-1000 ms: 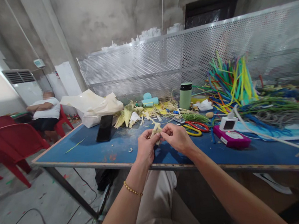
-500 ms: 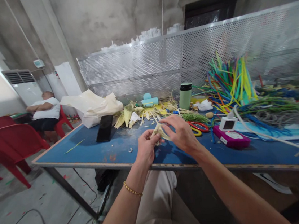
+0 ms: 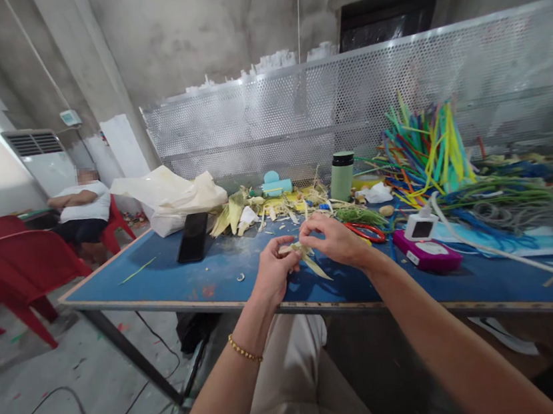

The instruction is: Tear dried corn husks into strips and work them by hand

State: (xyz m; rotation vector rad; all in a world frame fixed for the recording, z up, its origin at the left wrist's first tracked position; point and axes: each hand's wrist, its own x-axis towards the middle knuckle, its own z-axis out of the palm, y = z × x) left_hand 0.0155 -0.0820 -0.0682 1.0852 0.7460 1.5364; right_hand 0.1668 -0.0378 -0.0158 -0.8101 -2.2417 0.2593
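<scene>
Above the front edge of the blue table (image 3: 155,285), my left hand (image 3: 275,271) pinches a pale corn husk piece (image 3: 315,267) between thumb and fingers. One pointed strip of the husk hangs down to the right. My right hand (image 3: 334,240) is closed at the top of the same piece, fingertips pressed together on it; its exact grip is partly hidden. Behind the hands lie loose corn husks (image 3: 237,212) and scattered scraps. Red-handled scissors (image 3: 367,231) rest just beyond my right wrist.
A black phone (image 3: 193,237) and a white plastic bag (image 3: 169,196) are at left. A green bottle (image 3: 342,177), a purple box (image 3: 427,252), a white cable and a bundle of coloured strips (image 3: 431,154) occupy the right. A seated person (image 3: 82,204) is beyond, near red chairs.
My right hand has closed its fingers and drawn nearer to the left one. A husk strip now points down to the right. The left hand has barely moved.
</scene>
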